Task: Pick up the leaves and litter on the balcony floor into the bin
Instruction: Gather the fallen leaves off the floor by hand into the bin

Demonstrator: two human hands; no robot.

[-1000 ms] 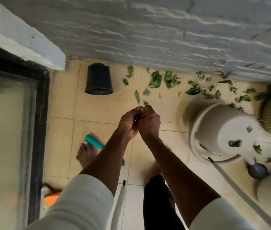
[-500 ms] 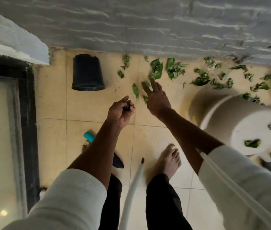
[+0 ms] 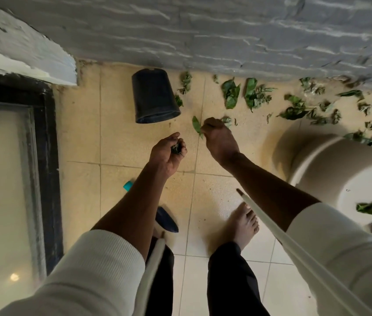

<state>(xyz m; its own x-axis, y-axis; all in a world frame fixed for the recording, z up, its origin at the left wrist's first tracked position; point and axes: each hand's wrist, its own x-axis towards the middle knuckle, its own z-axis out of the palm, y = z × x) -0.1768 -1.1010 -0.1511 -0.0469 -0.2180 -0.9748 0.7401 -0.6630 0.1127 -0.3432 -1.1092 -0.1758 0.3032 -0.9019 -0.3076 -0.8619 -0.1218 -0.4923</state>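
Many leaves (image 3: 252, 94) remain right of the black bin (image 3: 154, 95); right hand (image 3: 218, 139) pinches one leaf (image 3: 196, 127), left hand (image 3: 168, 153) cups gathered scraps (image 3: 177, 148).

One view only — the head camera, worn high and tipped steeply down over the person's own arms and feet. It faces the grey wall (image 3: 226, 35), whose foot crosses the top of the frame, with the tiled floor (image 3: 116, 142) spread below. The wide lens bends the edges — glass door (image 3: 0, 179) left, pale tub (image 3: 349, 176) right.
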